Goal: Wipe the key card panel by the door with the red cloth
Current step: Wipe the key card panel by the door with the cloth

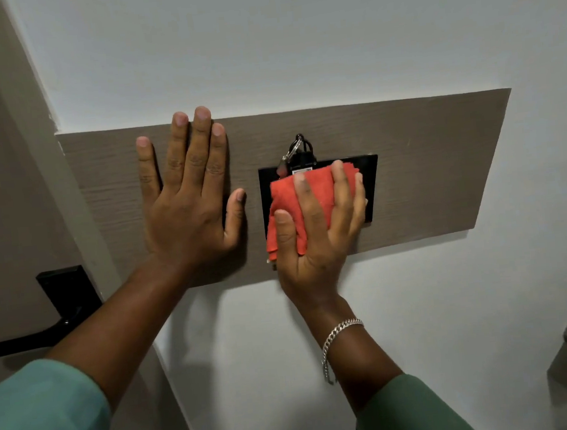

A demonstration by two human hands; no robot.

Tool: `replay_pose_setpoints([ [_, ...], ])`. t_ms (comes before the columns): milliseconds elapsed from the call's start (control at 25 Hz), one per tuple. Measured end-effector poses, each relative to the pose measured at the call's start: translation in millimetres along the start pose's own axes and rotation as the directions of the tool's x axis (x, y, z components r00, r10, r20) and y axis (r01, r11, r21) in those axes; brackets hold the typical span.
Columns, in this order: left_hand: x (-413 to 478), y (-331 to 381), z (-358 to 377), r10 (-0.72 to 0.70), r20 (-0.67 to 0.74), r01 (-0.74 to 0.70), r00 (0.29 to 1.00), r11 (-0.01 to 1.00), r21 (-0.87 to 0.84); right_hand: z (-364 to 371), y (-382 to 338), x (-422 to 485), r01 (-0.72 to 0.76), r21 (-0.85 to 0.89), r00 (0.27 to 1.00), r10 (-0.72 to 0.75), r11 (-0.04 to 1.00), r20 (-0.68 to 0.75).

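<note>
Your right hand [314, 232] presses the red cloth [311, 195] flat on the black key card panel [370, 186], fingers [341, 182] spread and grasping it. Your left hand [188, 202] lies flat and released on the wood board [424, 154]. Risk: an upward stroke could snag the key ring [295, 150] hanging at the panel's top edge and dislodge the card.

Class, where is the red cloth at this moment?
In the head view, the red cloth is pressed under the right hand against the black rectangular key card panel, right of the flat left hand.
</note>
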State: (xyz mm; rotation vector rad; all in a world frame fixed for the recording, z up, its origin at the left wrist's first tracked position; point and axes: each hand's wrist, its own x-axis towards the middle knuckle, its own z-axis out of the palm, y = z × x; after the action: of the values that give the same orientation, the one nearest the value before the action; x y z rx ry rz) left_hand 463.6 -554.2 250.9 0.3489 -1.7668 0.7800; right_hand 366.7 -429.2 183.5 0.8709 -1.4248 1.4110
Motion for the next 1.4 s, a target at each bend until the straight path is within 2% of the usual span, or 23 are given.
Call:
replay_pose_setpoints([
  [80, 0, 2, -1, -0.009, 0.000, 0.009, 1.000, 1.000, -0.012, -7, 9, -9, 0.105, -0.026, 0.993, -0.104, 0.994, 0.059],
  [120, -1, 2, -2, -0.010, 0.003, 0.010, 1.000, 1.000, -0.016, -11, 15, -11, 0.105, -0.018, 0.992, -0.104, 0.994, 0.065],
  [280, 0, 2, -2, -0.008, 0.011, 0.008, 1.000, 1.000, -0.004, -2, 5, 7, -0.055, 0.054, 0.998, 0.057, 0.997, -0.029],
  [440, 0, 2, -2, -0.012, 0.013, 0.012, 1.000, 1.000, -0.002, -13, 20, -10, 0.171, -0.049, 0.980, -0.165, 0.984, 0.110],
  [480, 0, 2, -2, -0.009, 0.016, 0.009, 1.000, 1.000, 0.007, -19, 26, -10, 0.152, -0.031, 0.983, -0.148, 0.988, 0.110],
  [600, -1, 2, -1, -0.007, 0.018, 0.007, 1.000, 1.000, 0.005, -15, 21, 6, -0.090, 0.052, 0.996, 0.091, 0.995, -0.018],
  [640, -1, 2, -1, -0.009, 0.020, 0.008, 1.000, 1.000, 0.003, -10, 13, 11, -0.128, 0.060, 0.990, 0.131, 0.990, -0.047],
  [720, -1, 1, -1, -0.014, 0.028, 0.014, 1.000, 1.000, 0.001, -4, 4, 11, -0.048, 0.008, 0.999, 0.048, 0.999, -0.018],
  [840, -1, 2, -1, -0.008, 0.032, 0.008, 0.999, 1.000, -0.003, -13, 18, -4, 0.157, -0.061, 0.981, -0.149, 0.986, 0.121],
  [920, 0, 0, -1, -0.005, 0.029, 0.005, 1.000, 1.000, -0.005, -20, 29, -6, 0.119, -0.027, 0.985, -0.115, 0.993, 0.128],
  [1080, -2, 2, -3, -0.016, 0.050, 0.017, 0.999, 1.000, -0.021, -13, 27, 13, -0.048, 0.038, 0.999, 0.048, 0.998, 0.002],
  [1200, 2, 1, -9, -0.024, 0.078, 0.029, 0.997, 0.998, -0.062, -17, 33, 13, -0.008, 0.004, 0.998, 0.008, 1.000, 0.070],
  [1280, 2, 10, -21, -0.105, 0.042, 0.111, 0.994, 0.973, -0.200, -29, 44, 1, 0.031, -0.028, 0.985, -0.025, 0.999, 0.172],
  [1320, -2, 21, -28, -0.193, 0.003, 0.185, 0.981, 0.940, -0.286, -35, 49, -4, 0.042, -0.040, 0.976, -0.032, 0.998, 0.214],
  [1400, -15, 57, -48, -0.416, 0.023, 0.380, 0.909, 0.805, -0.455, -45, 54, -8, 0.050, -0.060, 0.964, -0.032, 0.997, 0.263],
])
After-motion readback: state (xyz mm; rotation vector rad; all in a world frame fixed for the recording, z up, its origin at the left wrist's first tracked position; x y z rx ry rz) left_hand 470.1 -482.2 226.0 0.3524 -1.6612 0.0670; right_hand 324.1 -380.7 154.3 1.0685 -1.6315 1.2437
